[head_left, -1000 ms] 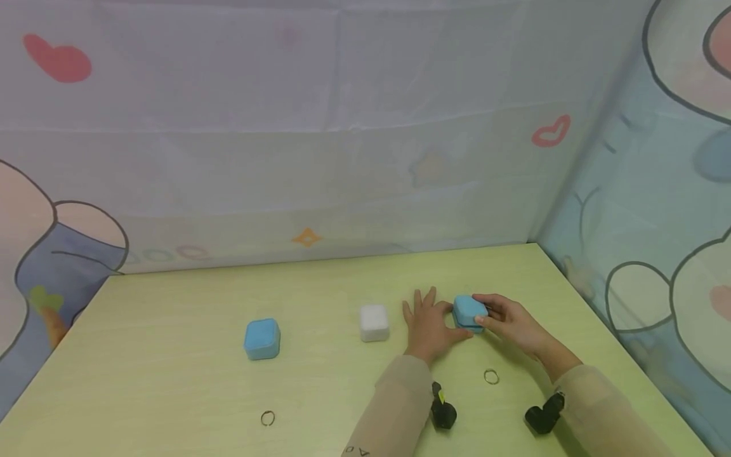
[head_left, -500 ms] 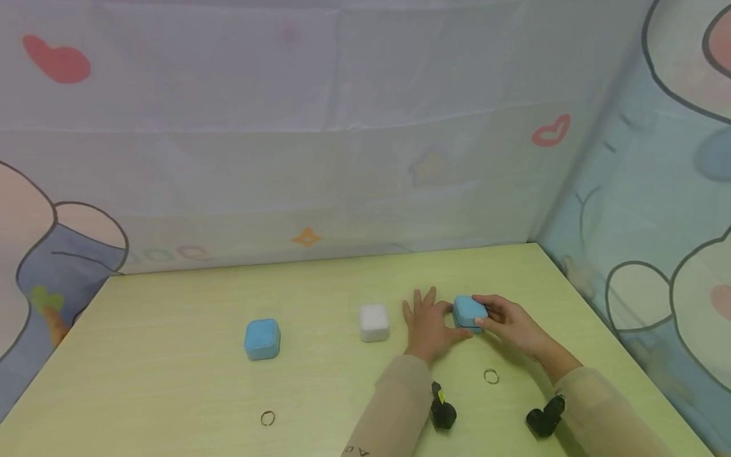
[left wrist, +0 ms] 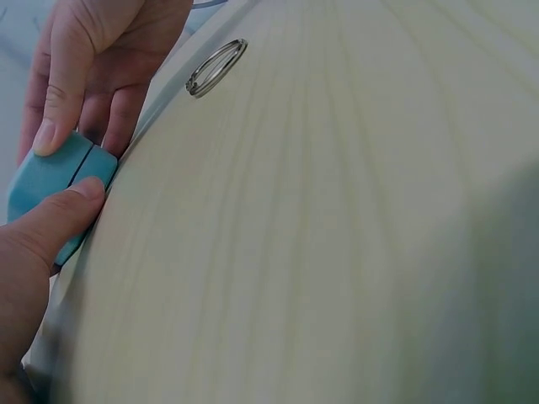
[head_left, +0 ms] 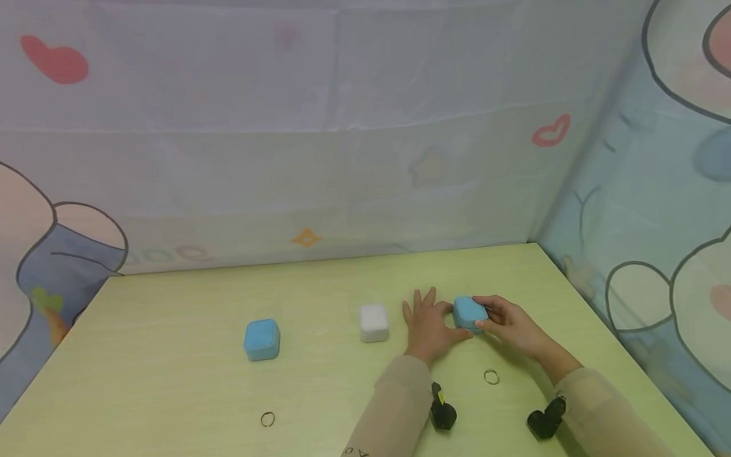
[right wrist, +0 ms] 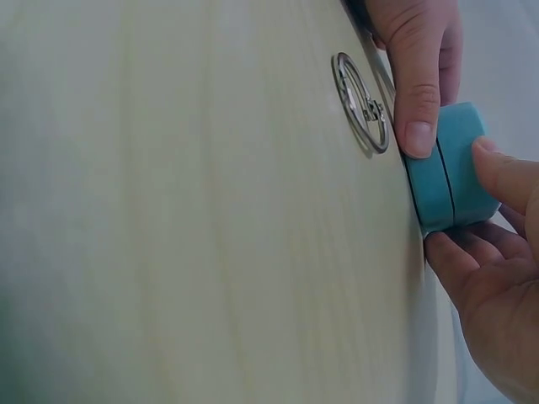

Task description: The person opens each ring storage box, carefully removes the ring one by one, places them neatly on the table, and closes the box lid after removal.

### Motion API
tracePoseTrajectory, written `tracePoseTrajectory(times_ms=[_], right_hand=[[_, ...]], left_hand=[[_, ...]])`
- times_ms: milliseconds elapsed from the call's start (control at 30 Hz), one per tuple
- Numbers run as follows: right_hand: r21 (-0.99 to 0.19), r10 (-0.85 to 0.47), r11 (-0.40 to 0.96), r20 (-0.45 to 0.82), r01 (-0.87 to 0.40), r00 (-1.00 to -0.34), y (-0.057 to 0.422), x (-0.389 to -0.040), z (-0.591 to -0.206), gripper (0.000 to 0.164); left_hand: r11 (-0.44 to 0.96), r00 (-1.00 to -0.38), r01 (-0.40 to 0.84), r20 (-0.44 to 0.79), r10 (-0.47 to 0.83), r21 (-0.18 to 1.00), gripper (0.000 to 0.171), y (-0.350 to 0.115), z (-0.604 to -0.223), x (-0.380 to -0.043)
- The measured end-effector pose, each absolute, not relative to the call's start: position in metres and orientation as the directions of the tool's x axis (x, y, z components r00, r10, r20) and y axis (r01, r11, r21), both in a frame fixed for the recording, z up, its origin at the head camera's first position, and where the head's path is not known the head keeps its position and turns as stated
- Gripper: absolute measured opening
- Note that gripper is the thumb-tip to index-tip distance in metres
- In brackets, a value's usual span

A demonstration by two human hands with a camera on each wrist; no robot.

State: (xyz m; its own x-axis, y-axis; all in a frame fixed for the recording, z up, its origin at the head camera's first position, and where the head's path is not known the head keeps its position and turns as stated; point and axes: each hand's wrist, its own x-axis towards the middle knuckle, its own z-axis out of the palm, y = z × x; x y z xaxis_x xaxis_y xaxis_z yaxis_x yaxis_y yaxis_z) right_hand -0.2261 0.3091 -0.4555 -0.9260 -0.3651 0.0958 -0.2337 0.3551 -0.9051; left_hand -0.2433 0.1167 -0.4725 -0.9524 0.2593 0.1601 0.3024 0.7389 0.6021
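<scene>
A small blue jewelry box (head_left: 469,310) stands near the right side of the table, its lid down with a thin dark seam. My left hand (head_left: 429,331) holds the box's lower half between thumb and forefinger, with the other fingers spread. From the other side my right hand (head_left: 512,325) pinches the lid; its thumb shows on the upper half in the right wrist view. A metal ring (right wrist: 347,99) lies on the table close to the box, on the near side. Whatever is inside the box is hidden.
A white box (head_left: 374,322) sits left of my left hand. Farther left stands another blue box (head_left: 262,339), and a second ring (head_left: 263,421) lies nearer the front. The pale wooden table (head_left: 171,381) meets a printed cloth (head_left: 228,158) behind and at the right.
The gap between the blue box's lid and base has narrowed to a thin seam. Both hands stay in nearly the same place.
</scene>
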Motion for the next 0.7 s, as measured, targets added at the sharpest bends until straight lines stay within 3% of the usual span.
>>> tracePoseTrajectory(times_ms=[700], right_hand=[[-0.904, -0.384, 0.343, 0.113, -0.255, -0.917, 0.3106, -0.2269, -0.4608, 0.052]], left_hand=[[0.757, -0.948, 0.317, 0.171, 0.268, 0.571, 0.058, 0.1145, -0.4717, -0.2394]])
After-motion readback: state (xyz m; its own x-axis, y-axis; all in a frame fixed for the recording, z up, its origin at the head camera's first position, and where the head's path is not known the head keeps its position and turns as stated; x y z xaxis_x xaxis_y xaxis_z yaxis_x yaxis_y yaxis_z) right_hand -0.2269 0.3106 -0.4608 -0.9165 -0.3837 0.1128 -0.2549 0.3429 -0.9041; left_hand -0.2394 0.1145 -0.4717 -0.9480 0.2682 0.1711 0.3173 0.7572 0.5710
